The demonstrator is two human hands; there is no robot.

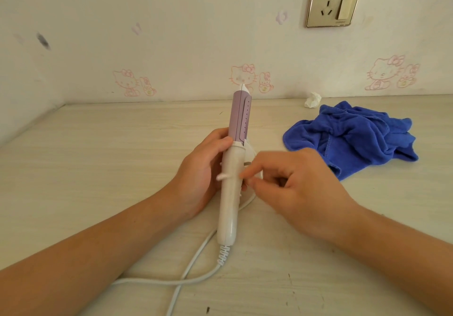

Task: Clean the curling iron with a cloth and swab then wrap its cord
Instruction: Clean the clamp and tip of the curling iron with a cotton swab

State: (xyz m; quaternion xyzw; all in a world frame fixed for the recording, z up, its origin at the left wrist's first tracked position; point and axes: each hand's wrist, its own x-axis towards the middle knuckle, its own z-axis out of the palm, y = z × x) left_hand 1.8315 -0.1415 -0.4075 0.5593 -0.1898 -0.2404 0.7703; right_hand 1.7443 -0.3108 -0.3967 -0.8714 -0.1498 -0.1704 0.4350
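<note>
Our left hand (201,168) grips the curling iron (231,193) at centre, barrel toward 12 o'clock, fingers (221,141) curled round it; whether our right hand (294,185) pinches anything we cannot tell. The loose cord (196,256) at 6 o'clock on the worktop (98,156) could snag a forearm and tug the iron

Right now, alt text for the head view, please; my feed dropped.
The left hand grips a curling iron, barrel pointing toward the wall, while fingers of the right hand touch its handle. Its cord lies loose on the table; a blue cloth sits right.
</note>
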